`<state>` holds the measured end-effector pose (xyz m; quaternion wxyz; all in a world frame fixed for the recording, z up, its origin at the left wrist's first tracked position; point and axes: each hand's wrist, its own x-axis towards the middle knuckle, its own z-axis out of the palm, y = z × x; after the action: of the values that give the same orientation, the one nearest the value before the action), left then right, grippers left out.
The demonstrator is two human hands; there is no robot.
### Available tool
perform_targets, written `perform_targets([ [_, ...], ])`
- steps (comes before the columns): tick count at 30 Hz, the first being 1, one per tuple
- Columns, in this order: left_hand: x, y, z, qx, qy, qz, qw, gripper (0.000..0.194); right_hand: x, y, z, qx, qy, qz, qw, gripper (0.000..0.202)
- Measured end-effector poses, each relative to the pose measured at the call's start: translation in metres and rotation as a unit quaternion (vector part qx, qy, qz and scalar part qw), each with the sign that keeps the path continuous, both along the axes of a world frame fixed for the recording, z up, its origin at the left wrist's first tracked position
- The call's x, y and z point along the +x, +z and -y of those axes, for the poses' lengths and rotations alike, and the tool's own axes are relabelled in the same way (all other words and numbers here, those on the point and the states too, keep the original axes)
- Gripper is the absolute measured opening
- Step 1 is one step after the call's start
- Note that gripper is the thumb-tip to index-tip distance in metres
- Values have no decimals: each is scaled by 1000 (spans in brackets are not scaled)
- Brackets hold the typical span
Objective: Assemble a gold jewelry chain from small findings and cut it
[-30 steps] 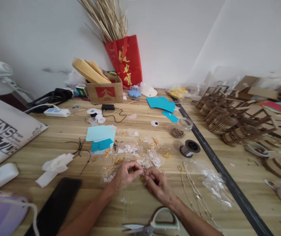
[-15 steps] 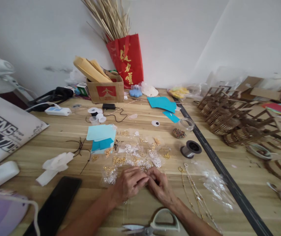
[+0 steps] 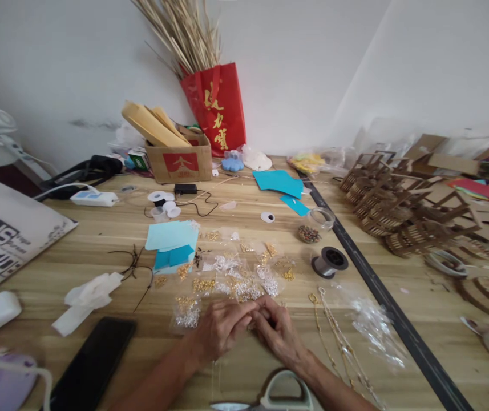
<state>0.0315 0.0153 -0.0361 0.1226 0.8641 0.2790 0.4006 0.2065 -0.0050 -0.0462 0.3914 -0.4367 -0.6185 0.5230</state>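
Observation:
My left hand and my right hand meet fingertip to fingertip low over the table. Both are closed in a pinch, and whatever sits between the fingers is too small and hidden to name. A thin clear thread hangs below my left hand. Just beyond the fingers lie small clear bags of silver findings and gold findings. Scissors with a pale handle rest between my forearms, cut off by the lower edge. Right of my right hand, gold and silver chains lie stretched out.
A wire spool and an open jar of beads stand to the right. Clear plastic bags lie near the dark strip. A black phone and crumpled white tissue are on the left. Brown wooden baskets crowd the far right.
The view has shifted slightly, so the near things sit a little lower and further left. My hands stay pinched together in almost the same place.

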Motion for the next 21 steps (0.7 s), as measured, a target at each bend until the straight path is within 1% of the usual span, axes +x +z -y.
perform_targets([
  [3, -3, -6, -1, -35, 6, 16, 999, 39, 0, 0, 0, -14, 2, -8, 1000, 29],
  [6, -5, -13, -2, -63, 4, 22, 998, 45, 0, 1, 0, -23, 2, -11, 1000, 30],
  [9, -6, -18, -4, -57, -18, 18, 998, 48, 0, 1, 0, -14, -1, -7, 1000, 29],
  [12, -6, -20, -5, -48, -37, 7, 998, 48, 0, 1, 0, -5, 0, -5, 1000, 28],
  [15, -6, -16, -6, -45, -34, -5, 998, 46, 0, 0, 0, 2, -2, -2, 1000, 27],
  [18, -5, -6, -5, -46, -18, -23, 999, 40, 0, 0, 0, 0, -3, -6, 1000, 27],
  [20, -2, 2, -3, -41, -7, -35, 999, 30, 0, 1, 0, -10, -11, -12, 1000, 29],
  [21, 0, 6, 0, -43, -17, -45, 998, 23, 0, 1, -1, -16, -19, -17, 1000, 30],
])
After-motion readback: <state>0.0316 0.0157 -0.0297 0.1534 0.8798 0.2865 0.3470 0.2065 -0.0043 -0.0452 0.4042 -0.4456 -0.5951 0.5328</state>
